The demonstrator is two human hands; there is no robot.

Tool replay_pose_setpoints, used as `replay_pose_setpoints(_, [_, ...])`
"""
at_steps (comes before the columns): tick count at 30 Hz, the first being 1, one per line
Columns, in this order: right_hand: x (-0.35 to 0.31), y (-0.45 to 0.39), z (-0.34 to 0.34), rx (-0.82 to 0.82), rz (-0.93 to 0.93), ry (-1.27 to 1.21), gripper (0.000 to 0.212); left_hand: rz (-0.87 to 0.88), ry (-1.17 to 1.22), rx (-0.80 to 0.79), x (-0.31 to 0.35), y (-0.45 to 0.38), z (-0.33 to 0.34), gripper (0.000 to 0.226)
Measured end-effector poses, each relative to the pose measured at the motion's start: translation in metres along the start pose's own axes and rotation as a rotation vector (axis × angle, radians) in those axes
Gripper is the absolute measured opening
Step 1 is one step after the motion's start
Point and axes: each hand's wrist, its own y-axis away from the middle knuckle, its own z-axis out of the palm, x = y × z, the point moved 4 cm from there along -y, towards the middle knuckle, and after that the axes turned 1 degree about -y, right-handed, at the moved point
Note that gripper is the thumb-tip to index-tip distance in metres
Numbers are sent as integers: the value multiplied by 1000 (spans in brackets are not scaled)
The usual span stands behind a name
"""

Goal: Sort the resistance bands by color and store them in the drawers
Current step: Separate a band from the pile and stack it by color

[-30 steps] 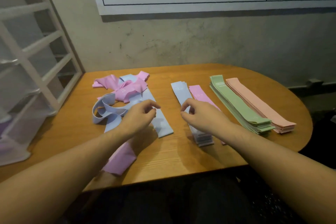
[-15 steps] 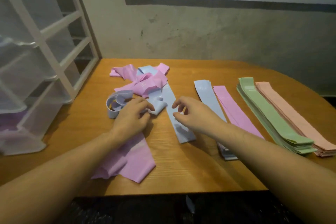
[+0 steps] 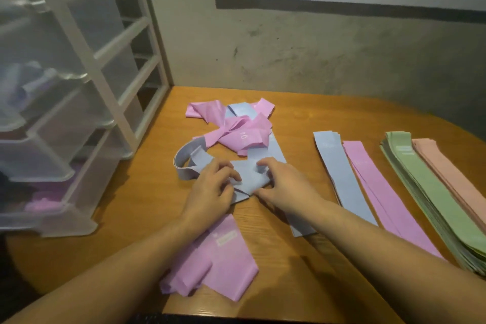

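- The fingers [image 3: 231, 175] of the left hand [image 3: 210, 192] are curling down onto a crumpled blue band [image 3: 247, 179] and appear to be pinching its near fold; the fingers of the right hand [image 3: 286, 189] are curling round the same band's right edge, thumb low at the front.
- That blue band is lying in the middle of the surface [image 3: 142, 192], its looped end [image 3: 184, 163] standing up just left of the left hand.
- Behind the hands, a tangle of pink bands [image 3: 236, 129] is lying mixed with another blue strip, unsorted.
- Near the front edge, under the left forearm, a loose pink band [image 3: 221, 263] is lying folded over itself.
- To the right, four flat rows are lying side by side: a blue stack [image 3: 339, 168], a pink stack [image 3: 378, 192], a thick green stack [image 3: 431, 192] and a peach stack [image 3: 457, 181].
- On the left, the clear drawer unit [image 3: 65, 179] is standing with drawers pulled out; something purple-pink is showing in the lower one, its details too blurred to read.
- Judged from this, sorting is well along: green and peach look finished, blue and pink are partly done, and most stacks are not yet in the drawers.
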Motion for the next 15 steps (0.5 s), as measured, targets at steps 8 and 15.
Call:
replay_pose_setpoints(8, [1, 18, -9, 7, 52, -67, 25, 29, 87, 105, 2, 0, -5, 19])
replay_pose_setpoints(15, [2, 28, -30, 71, 96, -333, 14, 24, 19, -30, 10, -5, -6, 44])
